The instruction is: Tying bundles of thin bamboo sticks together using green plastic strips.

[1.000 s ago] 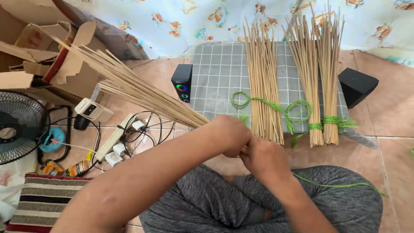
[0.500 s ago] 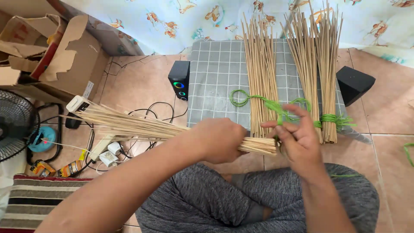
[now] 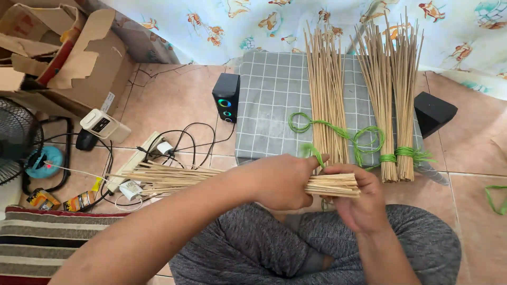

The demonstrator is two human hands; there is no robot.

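Sitting cross-legged on a tan tiled floor (image 3: 174, 100): left hand (image 3: 280, 182) clenched round a bundle of thin sticks (image 3: 211, 177) held level over the lap; right hand (image 3: 359, 203) cupping its cut end. Beyond: grey checked cushion (image 3: 269, 105) carrying tied stick bundles (image 3: 393, 95); power strip (image 3: 134, 166), fan (image 3: 18, 140), cardboard box (image 3: 79, 58) at left.

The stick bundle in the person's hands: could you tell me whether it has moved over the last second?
Yes. The stick bundle has swung down from pointing at the cardboard box to lying level over the power strip.
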